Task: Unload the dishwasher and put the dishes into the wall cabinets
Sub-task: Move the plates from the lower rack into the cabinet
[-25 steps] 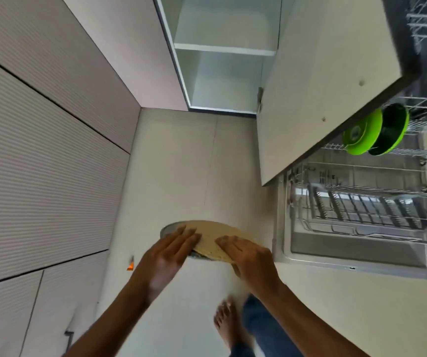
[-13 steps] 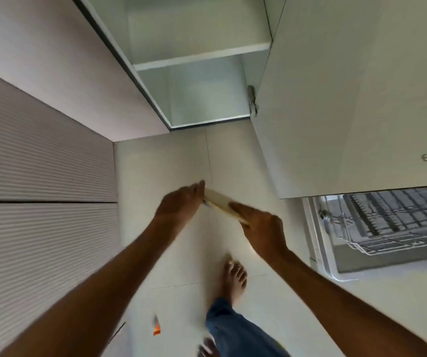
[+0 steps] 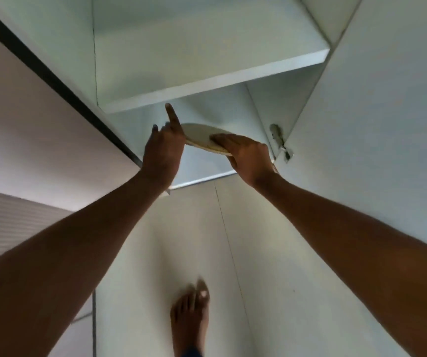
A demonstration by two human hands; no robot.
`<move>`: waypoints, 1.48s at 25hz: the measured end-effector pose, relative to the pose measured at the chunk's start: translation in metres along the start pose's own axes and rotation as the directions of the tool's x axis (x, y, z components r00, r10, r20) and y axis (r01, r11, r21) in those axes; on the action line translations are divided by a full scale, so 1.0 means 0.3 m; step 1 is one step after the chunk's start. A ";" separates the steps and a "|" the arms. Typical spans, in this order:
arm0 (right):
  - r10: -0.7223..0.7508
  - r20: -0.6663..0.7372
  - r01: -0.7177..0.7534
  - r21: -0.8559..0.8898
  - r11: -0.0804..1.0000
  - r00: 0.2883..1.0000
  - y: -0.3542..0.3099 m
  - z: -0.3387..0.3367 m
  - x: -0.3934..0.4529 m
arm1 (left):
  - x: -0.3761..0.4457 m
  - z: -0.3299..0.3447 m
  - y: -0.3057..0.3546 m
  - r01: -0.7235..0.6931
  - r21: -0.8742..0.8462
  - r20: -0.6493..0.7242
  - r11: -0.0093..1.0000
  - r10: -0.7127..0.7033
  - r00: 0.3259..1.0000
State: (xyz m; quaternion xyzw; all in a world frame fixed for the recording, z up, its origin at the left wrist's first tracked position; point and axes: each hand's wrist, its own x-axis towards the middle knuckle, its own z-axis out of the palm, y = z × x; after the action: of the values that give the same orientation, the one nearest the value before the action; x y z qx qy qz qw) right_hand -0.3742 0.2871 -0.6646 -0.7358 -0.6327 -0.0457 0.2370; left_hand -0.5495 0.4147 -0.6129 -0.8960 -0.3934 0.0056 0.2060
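A pale beige plate [image 3: 202, 136] is held up inside the lower compartment of the open wall cabinet [image 3: 207, 81], just under its white shelf. My left hand [image 3: 162, 150] grips the plate's left edge, with the index finger pointing up towards the shelf. On the plate's right edge sits my right hand [image 3: 248, 155], fingers over the top of the rim. The plate is tilted, near edge lower. Whether it touches the cabinet floor is hidden by my hands.
The cabinet's open door [image 3: 377, 124] stands to the right, its hinge [image 3: 280, 143] close to my right hand. Dark cabinet edge [image 3: 52, 81] runs diagonally at left. Pale tiled floor [image 3: 181, 240] and my bare foot [image 3: 190, 318] are below. The dishwasher is out of view.
Both hands have lifted the plate from waist height up into the lower cabinet compartment. My view has swung upward, so the dishwasher rack has dropped out of sight.
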 end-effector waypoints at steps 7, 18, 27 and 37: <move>-0.354 0.231 0.410 -0.275 0.870 0.906 0.300 0.349 0.136 | 0.153 0.417 0.064 -0.149 0.186 0.074 0.971 0.138 0.988; 0.018 0.333 0.106 -0.352 0.930 0.943 0.320 0.384 0.220 | 0.364 0.398 0.052 -0.040 0.264 0.484 0.964 -0.096 0.870; -0.304 0.218 0.364 -0.336 0.869 0.927 0.370 0.360 0.224 | 0.245 0.398 0.172 -0.467 -0.173 0.119 0.867 0.489 0.864; 0.225 0.280 -0.196 -0.127 0.972 0.933 0.319 0.544 0.413 | 0.509 0.362 0.109 -0.088 0.026 0.527 0.996 0.061 0.848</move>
State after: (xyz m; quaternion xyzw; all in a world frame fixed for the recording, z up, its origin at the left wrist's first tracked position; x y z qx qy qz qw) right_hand -0.2966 0.4578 -0.7912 -0.8086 -0.5753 0.0585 0.1083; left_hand -0.4397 0.5425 -0.7013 -0.8695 -0.3995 0.2678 0.1124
